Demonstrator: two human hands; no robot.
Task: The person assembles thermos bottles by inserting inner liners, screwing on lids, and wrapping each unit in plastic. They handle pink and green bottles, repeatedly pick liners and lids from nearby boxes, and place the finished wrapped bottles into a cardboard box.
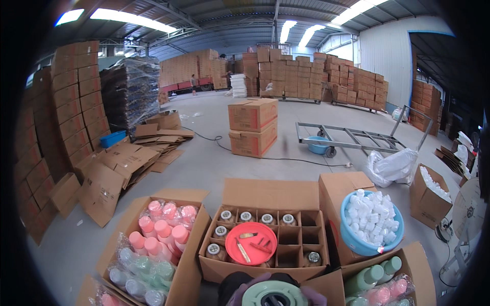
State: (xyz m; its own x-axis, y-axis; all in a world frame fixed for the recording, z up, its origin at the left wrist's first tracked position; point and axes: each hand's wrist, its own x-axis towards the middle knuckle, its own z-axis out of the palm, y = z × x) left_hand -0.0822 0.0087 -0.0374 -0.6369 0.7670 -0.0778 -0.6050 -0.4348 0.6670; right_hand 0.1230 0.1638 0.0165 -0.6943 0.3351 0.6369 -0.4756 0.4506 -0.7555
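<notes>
At the lower edge, a pale green round container point(273, 292) with a dark opening or fitting at its middle is held close to me. My left hand point(239, 294), in a purplish glove, is closed on its left side. My right hand point(312, 296) grips the right side, mostly cut off by the frame. Just beyond is an open divided carton point(300, 235) with several glass jars or bottles with silvery tops point(214, 249) in its compartments; some compartments on the right hold nothing. A red round lid or tray point(251, 232) lies over the dividers, carrying a knife-like tool point(243, 251) and small red pieces point(261, 247).
On the left, a carton point(196, 245) holds pink, green and white bottles in plastic film. A blue basin point(348, 232) of white caps sits on a box at right. Nearer, another carton point(426, 275) holds green and pink bottles. Stacked boxes point(253, 127) and a metal cart point(352, 136) stand beyond.
</notes>
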